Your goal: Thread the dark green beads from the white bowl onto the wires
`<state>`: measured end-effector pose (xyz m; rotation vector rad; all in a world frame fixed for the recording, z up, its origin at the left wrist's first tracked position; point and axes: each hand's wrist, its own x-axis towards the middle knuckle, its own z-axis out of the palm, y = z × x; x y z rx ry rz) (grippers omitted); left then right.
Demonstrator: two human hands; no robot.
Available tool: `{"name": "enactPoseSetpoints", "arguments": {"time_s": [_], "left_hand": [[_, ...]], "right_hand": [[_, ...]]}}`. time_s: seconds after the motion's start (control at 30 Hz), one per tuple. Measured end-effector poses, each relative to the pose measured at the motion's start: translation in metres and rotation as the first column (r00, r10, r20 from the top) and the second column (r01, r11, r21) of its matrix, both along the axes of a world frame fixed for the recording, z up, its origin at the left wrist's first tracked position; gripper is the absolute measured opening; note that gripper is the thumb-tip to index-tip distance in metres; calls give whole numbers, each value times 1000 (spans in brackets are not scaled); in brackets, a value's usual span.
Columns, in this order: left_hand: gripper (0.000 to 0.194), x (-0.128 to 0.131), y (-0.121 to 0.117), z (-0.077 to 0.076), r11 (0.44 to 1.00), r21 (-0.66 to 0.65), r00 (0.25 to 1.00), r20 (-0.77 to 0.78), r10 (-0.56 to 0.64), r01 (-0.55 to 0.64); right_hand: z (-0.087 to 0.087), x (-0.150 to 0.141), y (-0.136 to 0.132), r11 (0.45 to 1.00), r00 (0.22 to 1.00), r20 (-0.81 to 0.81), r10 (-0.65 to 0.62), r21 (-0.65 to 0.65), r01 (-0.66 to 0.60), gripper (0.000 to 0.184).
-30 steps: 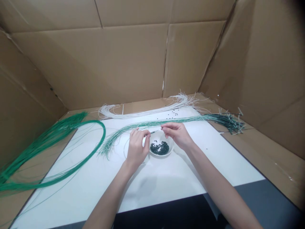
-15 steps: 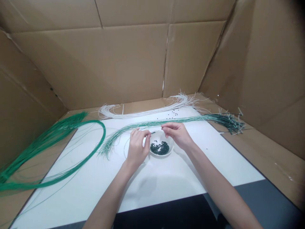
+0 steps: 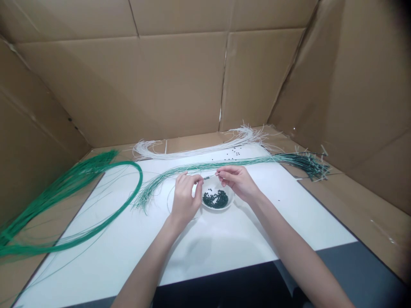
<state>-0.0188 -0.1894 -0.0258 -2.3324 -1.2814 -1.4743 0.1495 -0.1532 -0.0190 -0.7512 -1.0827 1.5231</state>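
Note:
Thumb and forefinger of my left hand [image 3: 186, 194] are pinched on a thin cord beside the bowl's left rim. Several dark beads [image 3: 206, 177] sit on the cord just right of those fingertips, with a pale stretch running on to my right hand [image 3: 236, 180]. The right fingertips are closed at the cord's pale end, around what looks like a small dark bead; the fingers partly hide it. Below both hands stands a white bowl [image 3: 231, 197] with many loose dark green beads [image 3: 215, 199] in it.
Behind my hands lies a bundle of green cords [image 3: 257, 160] with dark beaded ends at right. A white cord bundle [image 3: 192, 152] is farther back, near scattered beads [image 3: 233, 153]. A coiled green bundle [image 3: 128, 201] lies left. Cardboard walls [image 3: 180, 85] enclose the table.
The pale cord end now shows between the strung beads and my right fingertips, where there was a gap before. The left hand has hardly moved.

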Motion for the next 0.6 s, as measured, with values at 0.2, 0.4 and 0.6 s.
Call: {"name": "enactPoseSetpoints", "arguments": {"time_s": [0.2, 0.4, 0.6], "left_hand": [[9, 0, -1, 0, 1000, -1, 1000, 4, 5, -5], [9, 0, -1, 0, 1000, 1, 1000, 6, 1, -1], [9, 0, -1, 1, 1000, 7, 1000, 24, -4, 3]], "right_hand": [[0, 1, 0, 999, 998, -36, 45, 5, -44, 9], [0, 1, -1, 999, 998, -44, 45, -2, -45, 10], [2, 1, -1, 999, 998, -53, 40, -32, -42, 13]]}}
